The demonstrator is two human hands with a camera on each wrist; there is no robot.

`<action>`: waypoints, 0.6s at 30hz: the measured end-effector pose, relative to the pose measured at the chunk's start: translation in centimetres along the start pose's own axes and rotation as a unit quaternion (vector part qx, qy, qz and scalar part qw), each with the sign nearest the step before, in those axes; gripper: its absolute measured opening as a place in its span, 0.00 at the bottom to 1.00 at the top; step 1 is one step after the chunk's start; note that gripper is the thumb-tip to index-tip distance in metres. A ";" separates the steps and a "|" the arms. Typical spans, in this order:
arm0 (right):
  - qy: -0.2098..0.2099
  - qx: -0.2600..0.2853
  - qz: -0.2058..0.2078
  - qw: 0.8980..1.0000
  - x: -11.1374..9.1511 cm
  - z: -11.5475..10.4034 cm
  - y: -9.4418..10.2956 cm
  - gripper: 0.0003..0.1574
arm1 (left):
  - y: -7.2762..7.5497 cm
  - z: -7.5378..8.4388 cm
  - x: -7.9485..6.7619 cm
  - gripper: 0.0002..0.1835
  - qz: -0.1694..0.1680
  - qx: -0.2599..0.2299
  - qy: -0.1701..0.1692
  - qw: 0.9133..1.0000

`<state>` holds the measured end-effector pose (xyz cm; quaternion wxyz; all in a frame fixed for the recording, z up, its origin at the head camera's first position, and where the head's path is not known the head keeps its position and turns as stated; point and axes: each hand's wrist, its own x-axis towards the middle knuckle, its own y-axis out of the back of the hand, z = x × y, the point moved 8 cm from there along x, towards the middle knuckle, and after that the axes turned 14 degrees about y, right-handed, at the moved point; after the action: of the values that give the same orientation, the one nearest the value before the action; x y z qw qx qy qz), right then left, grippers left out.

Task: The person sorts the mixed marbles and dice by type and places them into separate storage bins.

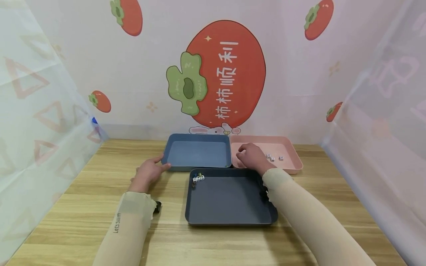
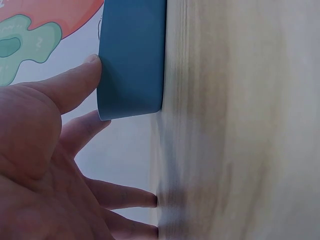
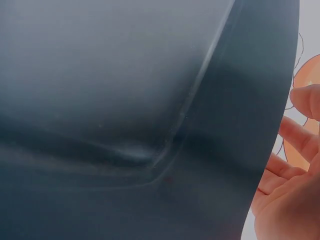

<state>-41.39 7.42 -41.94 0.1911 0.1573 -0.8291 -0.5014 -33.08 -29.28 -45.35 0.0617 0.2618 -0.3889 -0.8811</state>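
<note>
My left hand (image 1: 149,172) is at the near left corner of the blue tray (image 1: 196,169), thumb and index finger spread about that corner. In the left wrist view the thumb touches the rim of the blue tray (image 2: 132,65), while other fingertips reach down to the table. Over the left part of the pink tray (image 1: 293,168) is my right hand (image 1: 253,157), its fingers loosely bent and nothing visible between them. Three white dice (image 1: 272,159) lie in the pink tray, right of this hand. Its palm and part of the tray floor are hidden.
A dark grey tray (image 1: 229,207) stands in front, below my right forearm. White dice (image 1: 198,178) and small dark pieces (image 1: 193,186) cluster in its far left corner. The trays stand on a wooden table (image 1: 173,244), with printed cloth walls (image 1: 286,92) around it.
</note>
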 end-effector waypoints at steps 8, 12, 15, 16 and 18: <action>0.063 -0.001 -0.014 0.998 0.6 -4.5 -1.0 0.19 | 0.2 -0.2 0.2 0.41 0.001 0.000 0.002 1.000; 0.157 -0.017 -0.051 0.986 0.2 -9.1 -2.2 0.18 | 0.1 -0.2 0.3 0.41 0.000 0.000 0.002 1.000; 0.203 -0.029 -0.078 0.976 -0.2 -11.6 -3.4 0.14 | 0.0 -0.2 0.4 0.41 0.001 0.004 0.002 1.000; 0.217 -0.036 -0.086 0.972 -0.3 -12.2 -3.9 0.13 | 0.0 -0.2 0.5 0.41 0.002 0.003 0.003 1.000; 0.235 -0.050 -0.101 0.965 -0.3 -13.1 -4.9 0.11 | 0.1 -0.2 0.4 0.41 0.003 0.005 0.002 1.000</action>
<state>-34.58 -4.73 -40.85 0.3366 0.3441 -0.7147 -0.5075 -33.36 -29.57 -45.59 0.0635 0.2626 -0.3936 -0.8787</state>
